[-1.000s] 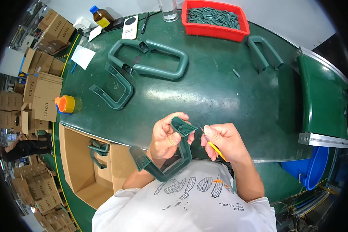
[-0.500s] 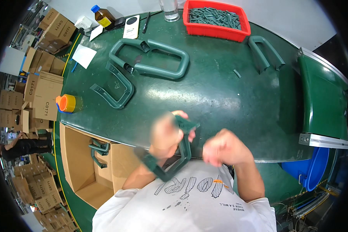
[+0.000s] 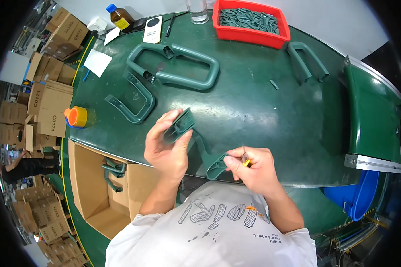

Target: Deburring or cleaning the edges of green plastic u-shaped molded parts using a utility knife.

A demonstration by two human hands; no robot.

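Observation:
A dark green U-shaped plastic handle (image 3: 204, 149) is held over the near edge of the bench, its two hollow ends turned up toward me. My left hand (image 3: 167, 151) is closed around one end, thumb on one side and fingers on the other. In my right hand (image 3: 256, 169) is a small slim tool with a yellow part (image 3: 247, 163); its exact kind is hidden by the fingers. The right fingertips meet the rim of the handle's other end. Whether the tool touches the plastic I cannot tell.
More green U-shaped handles (image 3: 191, 84) lie on the green bench (image 3: 249, 120). At the back stands a red bin (image 3: 254, 39) of small green pieces. An open cardboard box (image 3: 96, 204) with handles sits to the left, a blue bucket (image 3: 356, 196) below right.
The handle has turned so its hollow ends face up. My left hand has moved up and left. My right hand has come to the handle's other end, and the yellow-marked tool now shows.

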